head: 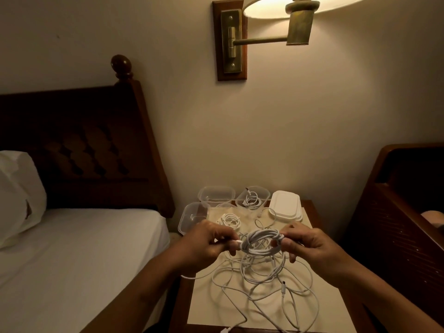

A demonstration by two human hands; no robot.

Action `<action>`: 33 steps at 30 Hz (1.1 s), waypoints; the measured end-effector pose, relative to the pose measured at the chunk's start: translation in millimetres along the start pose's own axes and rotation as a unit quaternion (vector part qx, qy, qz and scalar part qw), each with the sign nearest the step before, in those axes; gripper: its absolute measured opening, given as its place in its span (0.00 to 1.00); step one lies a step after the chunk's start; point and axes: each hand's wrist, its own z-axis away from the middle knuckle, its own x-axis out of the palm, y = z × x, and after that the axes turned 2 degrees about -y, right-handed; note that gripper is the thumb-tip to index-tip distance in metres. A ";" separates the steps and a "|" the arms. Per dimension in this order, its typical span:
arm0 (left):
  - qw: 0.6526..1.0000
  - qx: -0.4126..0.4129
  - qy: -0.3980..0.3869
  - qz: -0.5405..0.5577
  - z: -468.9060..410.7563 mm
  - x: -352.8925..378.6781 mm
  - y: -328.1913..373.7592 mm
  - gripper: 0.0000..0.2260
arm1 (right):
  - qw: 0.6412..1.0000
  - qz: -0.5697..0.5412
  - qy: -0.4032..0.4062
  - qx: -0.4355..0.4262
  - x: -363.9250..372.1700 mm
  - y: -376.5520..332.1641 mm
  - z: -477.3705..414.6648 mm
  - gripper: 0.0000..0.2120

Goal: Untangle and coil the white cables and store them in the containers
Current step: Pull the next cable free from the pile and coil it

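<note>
Hovering above the wooden nightstand (313, 212), a coiled white cable bundle (260, 242) is held between both hands. The left hand (206, 241) pinches its connector end; the right hand (310, 246) grips the opposite side. Loose tangled white cables (264, 284) lie beneath. A clear plastic container (260, 188) behind holds another coil.

The coiled cable (262, 235) is white, like the loose tangle (254, 272) at six o'clock of it. Lids (286, 207) at one o'clock are white, containers (204, 195) clear. The headboard (84, 152) at nine o'clock is dark red-brown with a scalloped pattern; the wall (288, 128) cream.
</note>
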 end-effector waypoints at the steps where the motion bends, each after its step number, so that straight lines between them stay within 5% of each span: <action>1: 1.000 -0.003 -0.006 0.005 -1.5 0.6 -0.1 0.07 | 1.000 -0.005 0.011 0.000 2.0 0.6 0.2 0.11; 9: 0.972 -0.084 -0.004 0.218 -13.3 9.5 -0.8 0.07 | 0.983 -0.047 0.176 0.014 36.8 9.7 -16.7 0.11; 18: 0.820 -0.199 0.074 0.531 -32.3 27.7 -28.4 0.22 | 0.960 -0.155 0.182 0.147 59.2 28.5 -70.4 0.14; 20: 0.810 -0.204 0.083 0.543 -37.9 29.0 -34.4 0.23 | 0.954 -0.169 0.177 0.174 60.7 32.8 -82.3 0.14; 27: 0.834 -0.253 0.162 0.463 -55.0 32.0 -59.5 0.20 | 0.933 -0.214 0.148 0.250 54.8 38.1 -114.4 0.11; 31: 0.934 -0.229 0.229 0.151 -49.5 53.5 -92.5 0.15 | 0.931 -0.199 0.172 0.254 43.3 44.2 -140.6 0.09; 33: 0.957 -0.182 0.225 -0.037 -40.0 69.3 -120.0 0.13 | 0.933 -0.168 0.196 0.252 36.7 48.6 -158.9 0.09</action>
